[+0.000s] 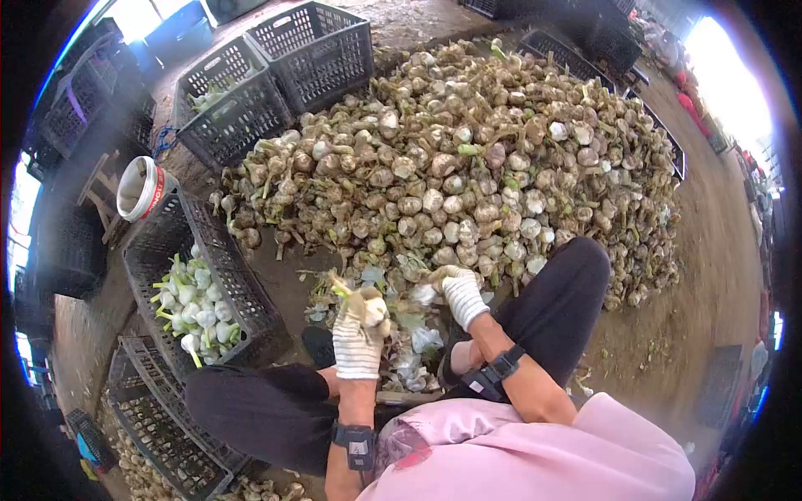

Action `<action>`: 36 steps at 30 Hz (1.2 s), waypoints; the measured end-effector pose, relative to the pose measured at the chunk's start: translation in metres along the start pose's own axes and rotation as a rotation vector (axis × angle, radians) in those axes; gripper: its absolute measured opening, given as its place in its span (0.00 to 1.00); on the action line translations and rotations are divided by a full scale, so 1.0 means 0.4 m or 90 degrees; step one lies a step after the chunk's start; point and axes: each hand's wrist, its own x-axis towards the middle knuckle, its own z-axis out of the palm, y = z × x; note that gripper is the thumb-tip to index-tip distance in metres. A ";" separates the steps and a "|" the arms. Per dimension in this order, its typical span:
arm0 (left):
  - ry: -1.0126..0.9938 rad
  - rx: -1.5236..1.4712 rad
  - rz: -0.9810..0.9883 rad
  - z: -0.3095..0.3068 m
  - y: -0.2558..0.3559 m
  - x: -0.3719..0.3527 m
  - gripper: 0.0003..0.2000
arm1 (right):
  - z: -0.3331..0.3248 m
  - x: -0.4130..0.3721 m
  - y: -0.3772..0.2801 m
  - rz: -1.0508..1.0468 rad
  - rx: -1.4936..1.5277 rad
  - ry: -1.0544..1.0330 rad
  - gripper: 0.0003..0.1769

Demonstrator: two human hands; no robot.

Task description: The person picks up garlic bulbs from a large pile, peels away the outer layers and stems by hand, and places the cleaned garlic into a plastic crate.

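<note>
My left hand (357,342), in a striped white glove, is closed around a garlic bulb (375,311) whose pale cloves face up and whose stalk sticks out at the upper left. Just to the right, my right hand (459,294), gloved the same way, has its fingers drawn together. A blurred whitish bit shows at its fingertips, too smeared to name. Beneath both hands, loose papery garlic skins (409,363) lie between my knees. In front spreads a big heap of unpeeled garlic bulbs (451,179), brown and dirty, with short stalks.
A black crate (251,288) at my left holds clean white garlic (196,305). Behind it stands a white bucket (138,192). Two more black crates (322,63) stand at the back left. Another crate (171,434) lies by my left knee, with bulbs on the ground below it.
</note>
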 end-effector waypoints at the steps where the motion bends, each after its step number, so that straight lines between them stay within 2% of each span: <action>1: -0.021 0.077 0.031 -0.004 0.005 0.004 0.13 | -0.019 0.031 0.013 -0.013 -0.244 -0.002 0.12; 2: -0.002 0.120 0.027 -0.019 -0.012 0.017 0.14 | 0.007 0.011 -0.021 -0.156 -0.311 -0.119 0.15; 3: 0.027 0.172 0.031 -0.020 -0.020 0.014 0.14 | 0.044 -0.012 -0.065 -0.352 -0.461 -0.094 0.18; 5: 0.028 0.422 0.118 -0.004 -0.018 0.005 0.14 | 0.095 -0.054 -0.139 -0.324 -0.358 -0.112 0.17; 6: 0.030 0.423 0.115 -0.021 -0.027 0.014 0.14 | 0.112 -0.075 -0.162 -0.173 -0.186 -0.153 0.16; 8: -0.026 0.748 0.422 -0.032 -0.042 0.026 0.16 | 0.122 -0.089 -0.164 -0.150 -0.195 -0.158 0.15; 9: -0.029 0.745 0.422 -0.016 -0.034 0.018 0.16 | 0.119 -0.088 -0.173 -0.135 -0.208 -0.164 0.14; 11: -0.021 0.360 0.072 0.015 -0.011 -0.014 0.16 | 0.104 -0.083 -0.185 -0.165 -0.190 -0.176 0.11; 12: -0.044 0.249 0.029 0.001 -0.010 -0.011 0.19 | 0.091 -0.073 -0.174 -0.052 -0.046 -0.166 0.09; 13: -0.043 0.251 0.029 -0.004 -0.013 -0.012 0.19 | 0.080 -0.065 -0.164 0.059 0.098 -0.153 0.07; 14: -0.073 0.137 -0.002 -0.007 -0.017 -0.011 0.20 | 0.074 -0.065 -0.156 0.100 0.188 -0.136 0.06; 15: -0.103 0.024 -0.034 -0.009 -0.022 -0.009 0.21 | 0.075 -0.059 -0.144 0.099 0.190 -0.136 0.06; 17: -0.117 -0.037 -0.039 -0.009 -0.037 0.001 0.20 | 0.084 -0.056 -0.134 0.153 0.528 -0.100 0.07; 19: -0.021 -0.115 -0.057 0.008 -0.039 0.013 0.16 | 0.097 -0.077 -0.151 0.102 0.491 -0.055 0.08; 20: -0.022 -0.113 -0.056 -0.001 -0.045 0.024 0.16 | 0.105 -0.094 -0.177 0.058 0.323 -0.085 0.08; 21: 0.035 -0.098 -0.035 -0.023 -0.061 0.042 0.13 | 0.112 -0.106 -0.186 0.015 0.156 -0.112 0.08; 22: 0.092 -0.082 -0.016 -0.045 -0.079 0.058 0.10 | 0.119 -0.101 -0.157 -0.007 0.106 -0.119 0.08; 23: 0.150 -0.067 0.004 -0.032 -0.074 0.057 0.08 | 0.131 -0.102 -0.156 0.003 0.171 -0.125 0.08; 25: 0.115 -0.043 0.046 -0.018 -0.049 0.025 0.09 | 0.127 -0.098 -0.181 0.065 0.298 -0.013 0.08; 26: 0.059 -0.116 0.042 -0.015 -0.040 0.020 0.10 | 0.090 -0.039 -0.090 0.051 0.352 0.058 0.08; 27: 0.001 -0.188 0.036 -0.013 -0.034 0.017 0.10 | 0.055 0.021 -0.030 0.034 0.297 0.116 0.10; 29: -0.002 -0.200 0.039 -0.009 -0.033 0.023 0.12 | 0.007 0.059 0.007 0.001 -0.379 -0.064 0.15; 30: 0.015 -0.159 0.042 -0.008 -0.030 0.024 0.14 | 0.024 0.040 -0.004 -0.126 -0.486 -0.112 0.18; 31: 0.035 -0.118 0.047 -0.009 -0.025 0.022 0.16 | 0.050 0.018 0.043 -0.278 -0.559 0.034 0.20; 33: 0.036 -0.078 0.064 0.000 -0.014 0.011 0.16 | 0.091 -0.030 -0.066 -0.255 -0.287 -0.002 0.19; 35: 0.124 0.183 0.114 -0.001 -0.013 0.003 0.15 | 0.106 -0.066 -0.171 -0.069 -0.134 -0.156 0.18; 36: 0.124 0.192 0.136 0.021 -0.009 -0.008 0.14 | 0.123 -0.092 -0.229 0.029 -0.142 -0.203 0.16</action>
